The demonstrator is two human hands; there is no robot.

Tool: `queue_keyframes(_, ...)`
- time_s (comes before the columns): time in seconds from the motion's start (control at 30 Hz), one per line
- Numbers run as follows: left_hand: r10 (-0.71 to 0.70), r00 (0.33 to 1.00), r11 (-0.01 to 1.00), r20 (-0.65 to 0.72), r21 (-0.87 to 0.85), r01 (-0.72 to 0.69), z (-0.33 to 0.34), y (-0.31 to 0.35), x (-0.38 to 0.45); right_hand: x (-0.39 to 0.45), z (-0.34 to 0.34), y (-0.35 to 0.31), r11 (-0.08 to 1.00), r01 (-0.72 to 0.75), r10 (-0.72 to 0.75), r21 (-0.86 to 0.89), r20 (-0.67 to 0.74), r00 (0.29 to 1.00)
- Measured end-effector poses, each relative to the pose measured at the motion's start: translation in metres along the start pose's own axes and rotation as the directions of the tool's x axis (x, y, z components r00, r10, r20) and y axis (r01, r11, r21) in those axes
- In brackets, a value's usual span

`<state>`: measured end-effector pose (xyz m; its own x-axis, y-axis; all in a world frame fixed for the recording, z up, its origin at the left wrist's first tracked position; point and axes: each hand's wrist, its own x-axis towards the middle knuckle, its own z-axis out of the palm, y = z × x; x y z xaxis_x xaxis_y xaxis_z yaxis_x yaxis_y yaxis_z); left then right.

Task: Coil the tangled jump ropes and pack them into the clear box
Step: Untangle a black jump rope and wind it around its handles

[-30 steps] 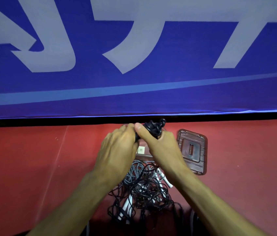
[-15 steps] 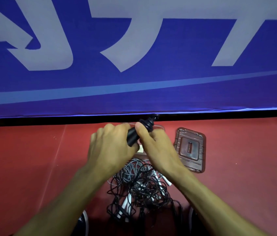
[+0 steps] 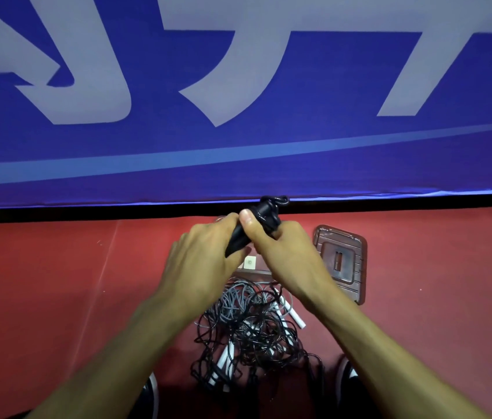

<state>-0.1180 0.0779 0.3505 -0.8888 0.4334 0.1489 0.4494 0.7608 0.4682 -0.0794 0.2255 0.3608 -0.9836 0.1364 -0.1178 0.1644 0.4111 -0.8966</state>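
Red sports flooring (image 3: pixel 57 297) runs up to a big blue banner (image 3: pixel 238 152), and right at that seam sits the action. Both hands are up on a black jump rope bundle (image 3: pixel 264 214), handles and wound cord together, held clear of the floor. Its long axis tilts from lower left to upper right, the top end with a small loop of cord poking out above the thumbs toward the banner. The right hand (image 3: pixel 284 252) wraps the upper part, thumb pressed flat along the side, fingers curled tight round the back. The left hand (image 3: pixel 202 261) clamps the lower end, fingers closed over it. So the bundle lies between the two grips, neither hand nearer than the other.

Directly below the wrists, mostly hidden by them, sits the clear box (image 3: pixel 249 267), only a sliver of rim and a small label showing. That is the relation that counts: the drop point looks to be straight down and toward the body. Its brown lid (image 3: pixel 341 261) lies flat just to the right. Nearer the body sprawls the tangled pile (image 3: pixel 250 331), black and grey cords with white handles, clearly unsorted, so plenty of coiling remains.
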Motion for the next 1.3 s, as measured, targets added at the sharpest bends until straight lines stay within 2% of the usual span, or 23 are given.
queue_keyframes(0.1,0.049,0.999,0.984,-0.01,-0.17,-0.05,0.001,0.004,0.002,0.003,0.001,0.001,0.992,0.014,-0.014,0.127,0.001,1.0)
queue_keyframes(0.17,0.019,0.986,0.928,0.165,-0.369,0.045,-0.01,0.005,0.006,0.001,-0.006,-0.002,0.989,0.079,-0.087,0.123,0.061,0.994)
queue_keyframes(0.23,0.014,0.903,0.795,0.429,-0.553,0.25,-0.023,0.005,0.007,-0.003,-0.014,-0.006,0.983,0.107,-0.131,0.151,0.163,0.978)
queue_keyframes(0.3,0.007,0.833,0.726,0.553,-0.575,0.376,-0.028,0.003,0.005,-0.006,-0.015,-0.008,0.987,0.091,-0.118,0.135,0.207,0.971)
queue_keyframes(0.37,-0.063,0.874,0.815,0.483,-0.48,0.324,-0.024,0.003,0.006,-0.003,-0.009,-0.006,0.996,0.062,-0.071,0.071,0.135,0.988)
queue_keyframes(0.43,-0.104,0.948,0.96,0.301,-0.218,0.175,-0.015,0.005,0.006,0.001,-0.004,0.0,1.0,-0.001,0.001,0.001,0.066,0.998)
queue_keyframes(0.5,-0.098,0.989,0.995,0.107,0.042,0.094,-0.007,0.009,0.002,0.002,0.003,0.001,0.999,-0.038,0.038,-0.008,0.051,0.998)
queue_keyframes(0.57,-0.097,0.995,0.985,0.003,0.146,0.095,-0.003,0.012,-0.001,0.001,0.005,0.0,0.997,-0.032,0.03,0.065,0.03,0.999)
queue_keyframes(0.63,-0.056,0.998,0.996,-0.024,0.066,0.058,-0.002,0.014,0.0,0.002,0.005,-0.003,0.984,-0.013,0.009,0.178,0.025,1.0)
queue_keyframes(0.67,-0.042,0.999,0.999,0.021,-0.018,0.042,-0.003,0.015,0.001,0.003,0.002,-0.003,0.979,0.0,-0.01,0.203,0.046,0.999)
queue_keyframes(0.73,-0.054,0.968,0.969,0.244,-0.22,0.11,-0.01,0.012,0.005,0.002,-0.004,-0.006,0.982,0.047,-0.069,0.183,0.117,0.991)
queue_keyframes(0.8,-0.048,0.895,0.868,0.444,-0.425,0.257,-0.021,0.006,0.007,-0.001,-0.01,-0.009,0.984,0.061,-0.094,0.167,0.201,0.975)
queue_keyframes(0.87,-0.084,0.907,0.843,0.412,-0.456,0.285,-0.025,0.005,0.005,-0.003,-0.011,-0.01,0.99,0.054,-0.079,0.132,0.194,0.978)
queue_keyframes(0.9,-0.124,0.942,0.91,0.312,-0.342,0.234,-0.023,0.004,0.005,-0.004,-0.009,-0.009,0.996,0.056,-0.067,0.074,0.152,0.986)
queue_keyframes(0.93,-0.147,0.973,0.976,0.179,-0.136,0.173,-0.019,0.005,0.003,-0.003,-0.007,-0.006,0.999,0.053,-0.054,0.009,0.102,0.993)
queue_keyframes(1.0,-0.145,0.989,0.955,-0.016,0.257,0.145,-0.011,0.013,0.001,0.0,-0.001,0.0,0.999,0.048,-0.047,-0.021,0.025,0.999)
queue_keyframes(1.03,-0.127,0.99,0.943,-0.064,0.301,0.141,-0.008,0.018,0.0,0.002,0.002,0.001,0.999,0.046,-0.046,0.008,0.008,0.999)
queue_keyframes(1.07,-0.121,0.991,0.956,-0.063,0.262,0.134,-0.007,0.02,0.0,0.003,0.002,0.0,0.998,0.049,-0.05,0.045,0.013,0.999)
queue_keyframes(1.13,-0.125,0.989,0.99,0.08,-0.058,0.13,-0.014,0.016,0.003,0.004,-0.001,-0.002,0.991,0.08,-0.087,0.109,0.069,0.994)
queue_keyframes(1.2,-0.089,0.909,0.85,0.408,-0.444,0.283,-0.026,0.014,0.005,0.002,-0.007,-0.003,0.982,0.12,-0.143,0.147,0.152,0.978)
queue_keyframes(1.23,-0.031,0.864,0.779,0.503,-0.53,0.336,-0.029,0.013,0.004,0.001,-0.008,-0.003,0.981,0.12,-0.147,0.155,0.176,0.973)
queue_keyframes(1.27,-0.001,0.86,0.764,0.51,-0.554,0.33,-0.028,0.012,0.004,0.0,-0.009,-0.002,0.981,0.109,-0.136,0.158,0.174,0.975)
queue_keyframes(1.3,-0.015,0.899,0.792,0.439,-0.544,0.279,-0.023,0.009,0.003,0.001,-0.007,-0.001,0.986,0.095,-0.114,0.137,0.143,0.983)
